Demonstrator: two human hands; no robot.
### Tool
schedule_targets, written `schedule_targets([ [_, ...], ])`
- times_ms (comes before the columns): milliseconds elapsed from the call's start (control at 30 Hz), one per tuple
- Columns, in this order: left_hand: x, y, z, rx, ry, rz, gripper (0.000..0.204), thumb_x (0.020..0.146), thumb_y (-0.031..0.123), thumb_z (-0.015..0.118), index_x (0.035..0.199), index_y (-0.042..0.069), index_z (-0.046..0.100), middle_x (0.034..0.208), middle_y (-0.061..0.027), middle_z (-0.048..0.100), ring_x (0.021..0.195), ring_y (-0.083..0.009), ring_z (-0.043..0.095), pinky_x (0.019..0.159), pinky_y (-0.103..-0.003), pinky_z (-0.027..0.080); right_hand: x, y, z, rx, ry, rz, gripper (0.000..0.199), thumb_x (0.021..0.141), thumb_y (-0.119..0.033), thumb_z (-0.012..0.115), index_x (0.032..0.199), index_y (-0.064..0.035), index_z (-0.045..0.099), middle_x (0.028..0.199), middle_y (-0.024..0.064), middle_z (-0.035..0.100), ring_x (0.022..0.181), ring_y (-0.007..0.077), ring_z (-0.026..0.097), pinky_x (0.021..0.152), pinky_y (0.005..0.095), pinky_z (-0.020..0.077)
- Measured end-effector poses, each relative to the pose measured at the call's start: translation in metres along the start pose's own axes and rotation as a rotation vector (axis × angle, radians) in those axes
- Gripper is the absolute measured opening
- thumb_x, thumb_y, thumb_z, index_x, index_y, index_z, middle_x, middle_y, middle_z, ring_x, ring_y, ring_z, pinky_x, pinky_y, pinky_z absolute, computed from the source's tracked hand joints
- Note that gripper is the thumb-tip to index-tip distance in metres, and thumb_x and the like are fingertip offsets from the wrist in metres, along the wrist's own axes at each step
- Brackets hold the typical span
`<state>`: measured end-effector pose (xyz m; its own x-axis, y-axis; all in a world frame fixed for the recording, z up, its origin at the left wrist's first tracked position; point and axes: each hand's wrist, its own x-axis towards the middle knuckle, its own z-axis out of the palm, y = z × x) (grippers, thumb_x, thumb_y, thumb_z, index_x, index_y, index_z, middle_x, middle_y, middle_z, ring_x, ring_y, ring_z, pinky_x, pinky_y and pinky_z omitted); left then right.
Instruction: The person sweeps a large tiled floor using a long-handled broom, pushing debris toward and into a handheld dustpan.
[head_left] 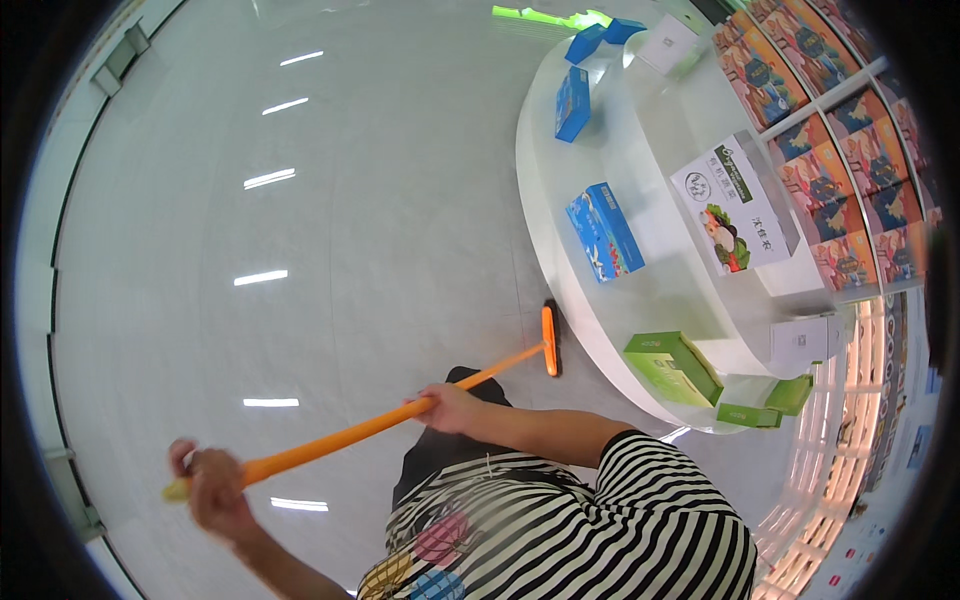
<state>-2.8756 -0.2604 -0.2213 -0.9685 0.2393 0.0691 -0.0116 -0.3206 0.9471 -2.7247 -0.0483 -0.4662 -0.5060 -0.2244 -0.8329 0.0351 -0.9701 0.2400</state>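
Orange broom (400, 415) looks light, stiff and long: left hand (215, 490) clamped near the handle's end, right hand (450, 408) clamped mid-shaft, hands well apart for leverage.

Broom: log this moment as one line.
left hand grips broom handle end | right hand grips handle midway | broom head on floor beside white display stand

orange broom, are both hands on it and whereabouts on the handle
Yes. The left hand closes its grip near the top end of the orange broom; the right hand holds mid-handle. The broom head rests on the floor by the white display stand.
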Motion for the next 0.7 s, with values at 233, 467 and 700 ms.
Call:
schedule_targets([
  [233, 0.099, -0.06, 0.102, 0.071, -0.308, -0.176, 0.024, 0.075, 0.012, 0.055, 0.096, 0.002, 0.048, 0.051, 0.0043, 0.029, 0.046, -0.008, 0.033, 0.057, -0.025, 0.038, 0.044, -0.098, 0.028, 0.202, 0.024, -0.16, 0.015, 0.075, 0.002, 0.047, 0.087, 0.0069, 0.041, 0.089, 0.0155, 0.05, 0.085, 0.0291, 0.056, 0.081, 0.0389, 0.0491],
  [467, 0.226, -0.081, 0.161, 0.019, -0.392, -0.053, 0.025, 0.071, 0.013, 0.059, 0.092, 0.003, 0.048, 0.049, 0.0035, 0.032, 0.044, -0.0087, 0.034, 0.055, -0.026, 0.038, 0.083, -0.206, 0.153, 0.051, -0.112, -0.308, 0.008, 0.077, 0.001, 0.046, 0.081, 0.0012, 0.039, 0.089, 0.017, 0.051, 0.087, 0.032, 0.058, 0.079, 0.0409, 0.0501],
  [700, 0.305, -0.094, 0.206, 0.101, -0.332, 0.057, 0.028, 0.074, 0.015, 0.059, 0.096, 0.003, 0.046, 0.051, 0.0025, 0.033, 0.049, -0.01, 0.033, 0.056, -0.026, 0.034, 0.103, -0.299, 0.272, -0.162, -0.152, -0.302, 0.008, 0.076, -0.001, 0.049, 0.076, 0.001, 0.041, 0.08, 0.0149, 0.051, 0.082, 0.0305, 0.059, 0.073, 0.0402, 0.0524],
])
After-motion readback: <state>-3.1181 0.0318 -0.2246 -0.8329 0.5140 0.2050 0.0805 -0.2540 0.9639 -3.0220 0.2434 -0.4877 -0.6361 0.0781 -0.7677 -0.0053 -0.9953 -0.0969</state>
